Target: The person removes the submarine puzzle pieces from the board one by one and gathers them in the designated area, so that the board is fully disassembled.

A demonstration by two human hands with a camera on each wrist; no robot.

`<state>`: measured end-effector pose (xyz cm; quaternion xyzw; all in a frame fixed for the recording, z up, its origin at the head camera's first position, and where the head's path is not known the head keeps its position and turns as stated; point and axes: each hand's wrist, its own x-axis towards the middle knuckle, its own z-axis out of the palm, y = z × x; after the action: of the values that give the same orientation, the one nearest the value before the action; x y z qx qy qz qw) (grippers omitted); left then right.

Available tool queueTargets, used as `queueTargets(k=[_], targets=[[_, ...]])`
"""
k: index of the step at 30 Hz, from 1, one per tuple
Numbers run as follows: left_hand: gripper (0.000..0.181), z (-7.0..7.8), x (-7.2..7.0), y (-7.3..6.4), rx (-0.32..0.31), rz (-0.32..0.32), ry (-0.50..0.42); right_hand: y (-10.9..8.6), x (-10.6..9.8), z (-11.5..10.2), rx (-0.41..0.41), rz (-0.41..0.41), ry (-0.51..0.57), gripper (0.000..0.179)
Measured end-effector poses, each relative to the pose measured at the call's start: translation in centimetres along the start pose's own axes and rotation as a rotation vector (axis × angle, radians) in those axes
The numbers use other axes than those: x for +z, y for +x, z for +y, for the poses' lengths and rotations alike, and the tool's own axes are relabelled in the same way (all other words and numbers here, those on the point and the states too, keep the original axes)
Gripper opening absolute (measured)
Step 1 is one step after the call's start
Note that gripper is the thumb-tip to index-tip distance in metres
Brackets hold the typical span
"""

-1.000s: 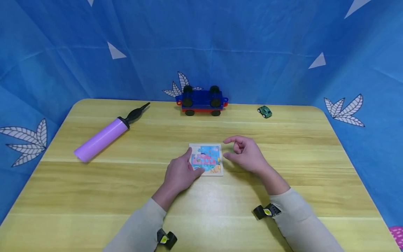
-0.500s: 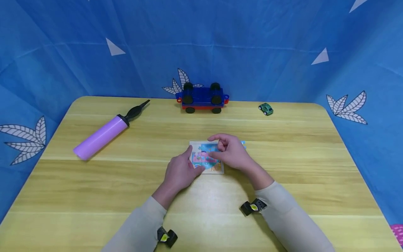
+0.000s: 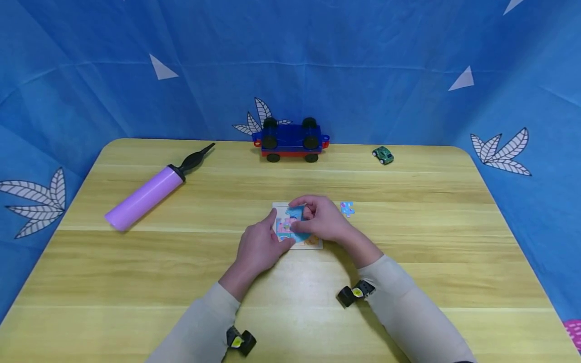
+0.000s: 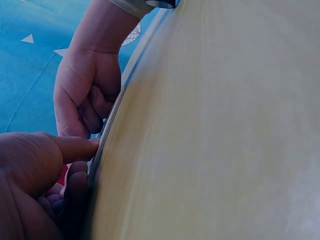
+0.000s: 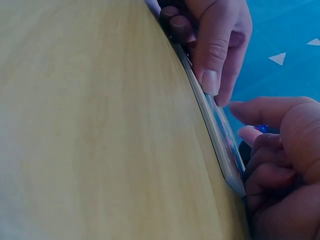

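Note:
A small square jigsaw puzzle (image 3: 285, 225) with a pink and blue picture and a pale frame lies flat on the table. My left hand (image 3: 259, 248) holds it at the left, with the thumb on the lower edge and the index finger along the left side. Over its right half is my right hand (image 3: 326, 220), thumb and index finger spread apart and the other fingers curled in. No piece shows between them, though the hand hides that part of the picture. A loose blue puzzle piece (image 3: 347, 208) lies just right of the puzzle.
Along the back of the wooden table (image 3: 408, 242) stand a blue and red toy wagon (image 3: 292, 141), with wheels also on top, and a small green toy car (image 3: 383, 155). A purple hand pump (image 3: 147, 197) lies at the left. Blue cloth (image 3: 372, 65) hangs behind.
My right hand has moved left from beside the puzzle to over its right half, uncovering the loose piece. My left hand stays on the puzzle. The head view has shifted slightly.

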<state>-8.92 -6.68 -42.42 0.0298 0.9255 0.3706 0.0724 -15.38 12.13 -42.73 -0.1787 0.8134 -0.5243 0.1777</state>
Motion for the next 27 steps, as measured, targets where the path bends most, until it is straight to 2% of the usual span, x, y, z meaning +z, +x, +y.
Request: queueTargets(k=[13,23,27], targets=[[0.084,0.0,-0.2,-0.1,0.015,0.007,0.010,0.4,0.0,-0.7,0.036,-0.042,-0.059,0.029],[0.085,0.1,-0.2,-0.1,-0.001,0.002,0.004,0.9,-0.2,-1.0,0.112,-0.086,-0.104,0.028],[0.085,0.1,-0.2,-0.1,0.007,0.006,0.006,1.1,-0.2,-1.2,0.134,-0.094,-0.085,0.028]])
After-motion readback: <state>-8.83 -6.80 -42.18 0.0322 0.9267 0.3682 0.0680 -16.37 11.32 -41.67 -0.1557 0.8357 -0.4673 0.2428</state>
